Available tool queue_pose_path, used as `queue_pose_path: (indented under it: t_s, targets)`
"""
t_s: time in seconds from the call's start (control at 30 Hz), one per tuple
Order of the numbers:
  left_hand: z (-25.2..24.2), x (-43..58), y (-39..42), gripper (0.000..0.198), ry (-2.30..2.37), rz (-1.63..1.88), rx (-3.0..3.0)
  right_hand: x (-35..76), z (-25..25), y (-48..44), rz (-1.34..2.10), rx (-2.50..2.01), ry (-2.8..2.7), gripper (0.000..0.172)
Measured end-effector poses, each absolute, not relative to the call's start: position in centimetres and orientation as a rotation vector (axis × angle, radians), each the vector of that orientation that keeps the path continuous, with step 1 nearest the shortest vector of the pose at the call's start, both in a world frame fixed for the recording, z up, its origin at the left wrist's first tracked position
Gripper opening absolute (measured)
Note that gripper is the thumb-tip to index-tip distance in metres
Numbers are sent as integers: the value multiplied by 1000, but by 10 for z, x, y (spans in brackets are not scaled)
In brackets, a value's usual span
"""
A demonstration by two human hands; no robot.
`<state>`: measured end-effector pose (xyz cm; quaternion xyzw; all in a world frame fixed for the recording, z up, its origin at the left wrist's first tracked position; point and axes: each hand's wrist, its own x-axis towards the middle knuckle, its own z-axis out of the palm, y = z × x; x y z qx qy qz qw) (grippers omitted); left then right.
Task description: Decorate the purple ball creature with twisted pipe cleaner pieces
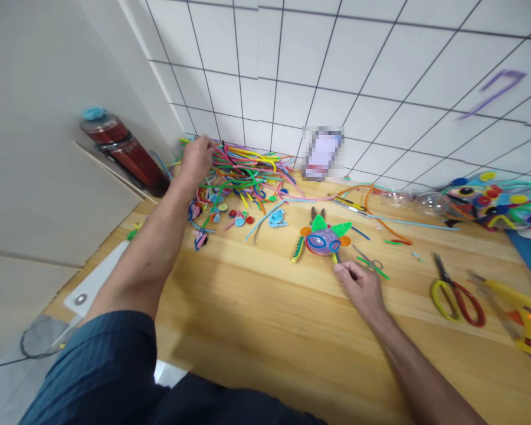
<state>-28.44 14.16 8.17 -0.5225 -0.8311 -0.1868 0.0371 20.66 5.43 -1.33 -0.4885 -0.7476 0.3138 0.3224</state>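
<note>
My left hand [196, 159] reaches to the pile of colourful pipe cleaners [248, 168] against the wall. Its fingers are bent together at the pile's left end, and what they pinch cannot be made out. My right hand [361, 286] is closed on a small craft figure [325, 241] by a yellow limb low on its right side. The figure has a clear purplish round body, blue rings on its front, green leaf-like pieces on top and orange discs at the sides. Just left of it, a green-and-yellow strip [298, 249] slants down.
Buttons [239, 221] and a light-blue coil [278, 219] lie before the pile. Scissors [455, 298] and a yellow glue gun [524, 313] are at right, near a bag of colourful pieces [495, 200]. A phone [322, 154] leans on the wall; a dark-red bottle [126, 150] stands left.
</note>
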Motion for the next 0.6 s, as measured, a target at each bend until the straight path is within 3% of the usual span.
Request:
queue_pose_path:
  t_s: [0.3,0.6]
  targets:
    - [114,-297,134,42,-2441,-930,-1467,206,-14,56,827,-1275,-1970,44]
    - [138,-293,130,28,-2528,-801,-1212,206,-14,56,825,-1270,-1969,43]
